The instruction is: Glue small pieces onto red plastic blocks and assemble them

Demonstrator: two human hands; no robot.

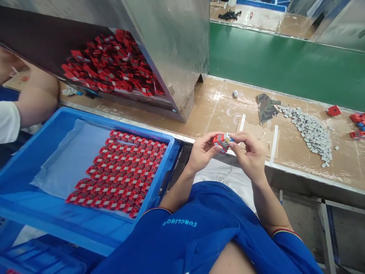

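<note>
Brightness: The scene was evenly bright, with diffuse light that seemed to fall from overhead.
Glare: Pale sheen lay across the steel chute [171,42] and the cardboard-covered desk [182,120].
Shadows: Deep shade filled the chute's underside, while shadows elsewhere stayed soft.
Distortion: Wide-angle curvature bowed the desk's metal edge [313,179] toward the frame's sides.
Sharpness: The left hand [202,152], right hand [249,156] and red block [221,142] showed no obvious motion blur.
</note>
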